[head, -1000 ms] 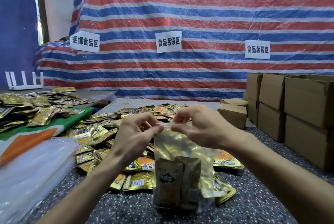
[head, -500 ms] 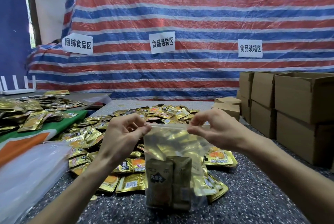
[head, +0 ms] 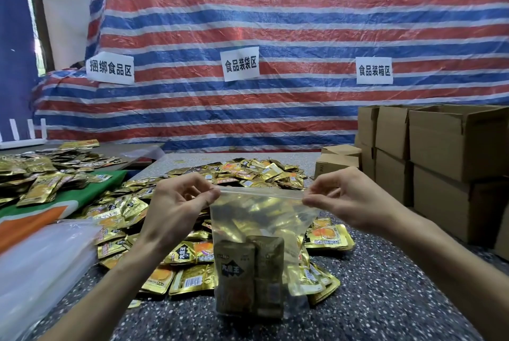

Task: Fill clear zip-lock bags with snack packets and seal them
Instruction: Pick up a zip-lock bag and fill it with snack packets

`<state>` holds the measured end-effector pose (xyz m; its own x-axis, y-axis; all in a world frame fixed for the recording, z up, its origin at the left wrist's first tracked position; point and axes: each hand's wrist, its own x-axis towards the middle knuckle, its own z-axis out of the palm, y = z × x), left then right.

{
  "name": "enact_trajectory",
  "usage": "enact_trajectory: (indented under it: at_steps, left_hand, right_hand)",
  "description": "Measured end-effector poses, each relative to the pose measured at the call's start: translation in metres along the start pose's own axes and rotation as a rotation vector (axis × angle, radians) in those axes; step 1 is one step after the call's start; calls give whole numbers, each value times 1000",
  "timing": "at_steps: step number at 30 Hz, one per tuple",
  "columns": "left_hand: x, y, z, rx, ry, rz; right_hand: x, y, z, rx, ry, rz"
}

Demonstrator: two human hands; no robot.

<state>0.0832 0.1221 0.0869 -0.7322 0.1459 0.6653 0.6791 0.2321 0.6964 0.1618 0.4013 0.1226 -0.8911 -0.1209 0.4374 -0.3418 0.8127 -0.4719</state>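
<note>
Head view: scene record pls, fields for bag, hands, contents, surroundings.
bag: zip-lock bag, upright over the table
left hand: pinches the bag's top left corner
right hand: pinches the top right corner
zip strip: pulled straight between the hands; seal state unclear
contents: at least two snack packets, upright at the bottom
around: loose packets piled behind; cardboard boxes stacked at right

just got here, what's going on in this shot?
A person is bagging snacks. The left hand and right hand each pinch a top corner of a clear zip-lock bag, pulling its zip strip taut. Snack packets sit in the bag, and its bottom appears to rest on the speckled table. Whether it is fully sealed is unclear. Loose packets lie piled behind, and cardboard boxes are stacked to the right.
</note>
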Motion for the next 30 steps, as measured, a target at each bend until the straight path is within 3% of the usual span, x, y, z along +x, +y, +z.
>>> enact_trajectory:
  at_steps: [11, 17, 19, 22, 25, 28, 30]
  left_hand:
    - [-4, -2, -4, -10, -15, 19]
    - [-9, 3, 0, -18, -34, 43]
    - [-7, 3, 5, -54, -36, 42]
    - [-7, 9, 22, -163, -68, -11]
    - [-8, 28, 45, -251, -119, -11]
    - [-9, 47, 61, -339, -147, 32]
    - [-6, 58, 68, -416, -166, 41]
  right_hand:
    - [-10, 10, 4, 9, 174, -70]
    - [-16, 20, 7, 90, 246, -56]
    - [-19, 24, 14, 222, 303, 12]
    - [-28, 25, 41, 487, 152, 201]
    - [-34, 22, 79, 560, -40, 304]
    - [-36, 24, 101, 726, -38, 306]
    - [-40, 26, 101, 795, -82, 215]
